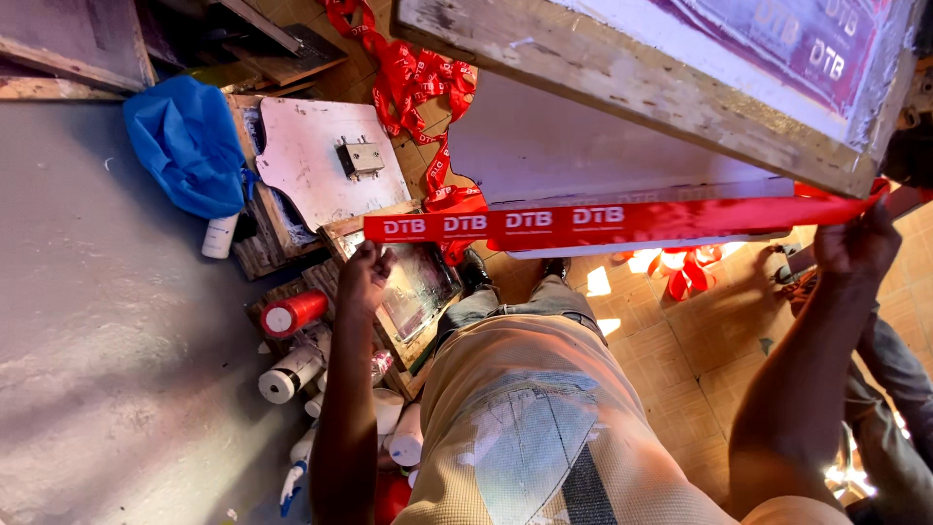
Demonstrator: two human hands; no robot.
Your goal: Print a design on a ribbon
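A long red ribbon (pixel 544 224) with white printed lettering stretches level across the front edge of a white printing board (pixel 583 146). My left hand (pixel 364 277) pinches its left end. My right hand (pixel 855 243) grips the right end, under the corner of a raised wooden screen frame (pixel 622 78) with a purple-stained mesh. More red ribbon (pixel 418 83) lies heaped on the floor behind the board, and a loose red loop (pixel 685 272) lies on the tiles below.
At left, a grey wall (pixel 97 340), a blue cloth (pixel 190 141), a white hinged board (pixel 326 165), another framed screen (pixel 413 292), and several white and red containers (pixel 292 369) on the floor. Another person's jeans-clad leg (pixel 894 389) stands at right on orange tiles.
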